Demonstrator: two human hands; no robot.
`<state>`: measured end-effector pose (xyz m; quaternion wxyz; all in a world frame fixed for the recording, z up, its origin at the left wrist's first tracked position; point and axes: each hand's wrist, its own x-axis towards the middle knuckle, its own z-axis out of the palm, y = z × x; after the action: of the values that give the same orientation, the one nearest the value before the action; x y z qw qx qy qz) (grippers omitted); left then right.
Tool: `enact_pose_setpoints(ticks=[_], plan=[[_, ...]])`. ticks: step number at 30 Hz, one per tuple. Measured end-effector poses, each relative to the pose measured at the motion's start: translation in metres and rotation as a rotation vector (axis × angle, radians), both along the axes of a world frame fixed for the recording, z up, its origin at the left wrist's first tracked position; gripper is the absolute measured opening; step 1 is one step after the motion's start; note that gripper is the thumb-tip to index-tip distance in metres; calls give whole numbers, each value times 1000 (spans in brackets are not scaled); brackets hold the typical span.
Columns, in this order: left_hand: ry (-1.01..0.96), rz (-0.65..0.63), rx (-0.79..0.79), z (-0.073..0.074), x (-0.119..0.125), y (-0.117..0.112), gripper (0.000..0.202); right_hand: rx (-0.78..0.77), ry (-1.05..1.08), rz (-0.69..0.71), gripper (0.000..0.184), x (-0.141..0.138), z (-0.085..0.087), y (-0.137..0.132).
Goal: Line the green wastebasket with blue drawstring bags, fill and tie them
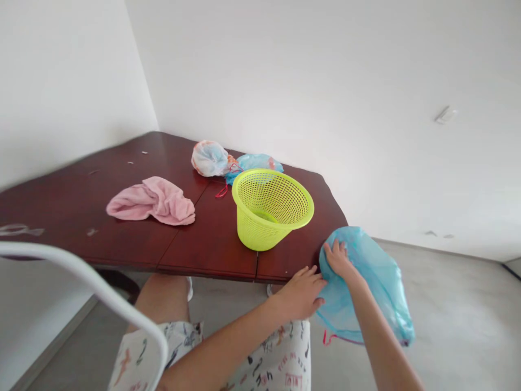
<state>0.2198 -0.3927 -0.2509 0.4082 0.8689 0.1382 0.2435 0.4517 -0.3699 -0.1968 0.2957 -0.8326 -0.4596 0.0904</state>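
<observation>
A translucent light-blue plastic bag (378,277) with a red drawstring hangs puffed out at the table's right corner, over the floor. My right hand (338,259) lies on the bag's upper left side, fingers spread. Beside the bag's near left edge is my left hand (302,293), its fingers stretched out and the thumb apart; whether it touches the plastic I cannot tell. Just beyond my hands, a yellow-green mesh plastic basket (260,231) stands upright on the table, and no contents show inside it.
On the dark red wooden table (211,252) lie a crumpled pink cloth (152,201), a knotted white-and-orange plastic bag (209,158) and another blue bag (260,161). A white curved bar (101,293) crosses the lower left. White walls (305,81) stand behind.
</observation>
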Motion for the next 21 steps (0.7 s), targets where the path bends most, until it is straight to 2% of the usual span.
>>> enact_pose_setpoints(ticks=[2,3,4,6,8,10,12,13,15,17,19,21], plan=[[-11,15,-12,1,4,1,54,-30,43,14,83,-8,-26,4],[-30,22,-41,3,3,1,52,-31,70,33,86,-9,-33,7],[-59,32,-83,6,2,2,49,-25,104,62,88,-9,-34,11],[-149,63,-204,11,-2,4,44,0,169,127,89,-10,-26,16],[-285,122,-358,13,-5,8,41,30,278,183,89,-12,-4,13],[-449,204,-552,11,-5,14,41,68,521,253,91,-18,27,1],[-584,267,-757,7,-3,20,52,112,859,362,91,-26,63,-16],[-624,275,-849,4,-1,23,64,147,938,424,87,-29,81,-26],[-632,241,-970,2,2,29,93,232,965,471,79,-35,114,-42],[-594,170,-1021,2,6,35,113,309,926,441,76,-38,140,-55],[-565,133,-1007,6,10,42,117,354,867,415,76,-41,157,-63],[-550,140,-927,16,15,49,105,382,830,467,76,-45,169,-68]])
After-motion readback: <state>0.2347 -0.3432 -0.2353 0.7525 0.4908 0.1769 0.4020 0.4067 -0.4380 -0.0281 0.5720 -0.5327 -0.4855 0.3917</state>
